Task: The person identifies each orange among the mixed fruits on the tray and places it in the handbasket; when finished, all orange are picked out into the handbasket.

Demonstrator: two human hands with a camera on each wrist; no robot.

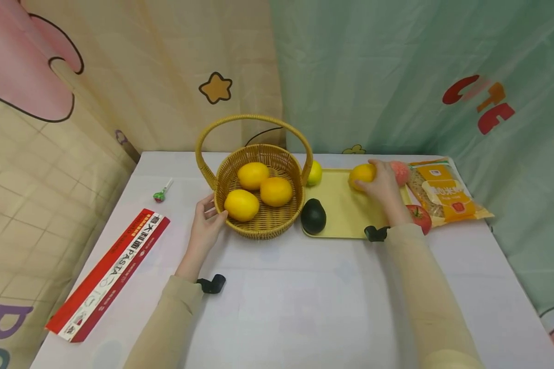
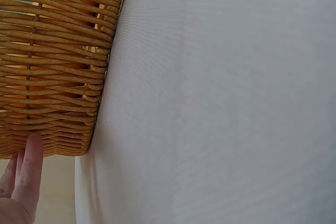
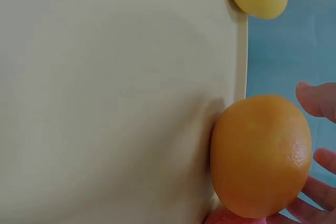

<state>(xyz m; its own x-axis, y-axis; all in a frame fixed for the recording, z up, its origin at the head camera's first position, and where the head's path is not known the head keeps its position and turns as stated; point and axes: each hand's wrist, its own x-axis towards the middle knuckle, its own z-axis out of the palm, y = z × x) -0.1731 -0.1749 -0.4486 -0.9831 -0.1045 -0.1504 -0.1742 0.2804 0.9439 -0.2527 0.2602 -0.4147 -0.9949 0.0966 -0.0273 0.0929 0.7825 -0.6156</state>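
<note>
A wicker basket (image 1: 262,233) with a tall arched handle holds 3 smooth oval yellow fruits (image 1: 276,191). Against the basket's left side rests my left hand (image 1: 203,220), thumb near the rim; in the left wrist view its extended fingers (image 2: 32,169) touch the woven wall. My right hand (image 1: 384,187) is around a similar orange-yellow fruit (image 3: 261,156) at the far side of a pale yellow tray (image 1: 346,210). In the right wrist view the thumb (image 3: 317,100) stands apart from this fruit, while other fingers lie close behind it. Whether they touch is unclear.
On the tray's left are a dark avocado (image 1: 313,217) and a yellow-green fruit (image 1: 314,173). A pinkish fruit (image 1: 400,173), tomato (image 1: 420,219) and orange food packet (image 1: 448,192) lie right. At left are a lollipop (image 1: 161,192) and a red pasta box (image 1: 108,277).
</note>
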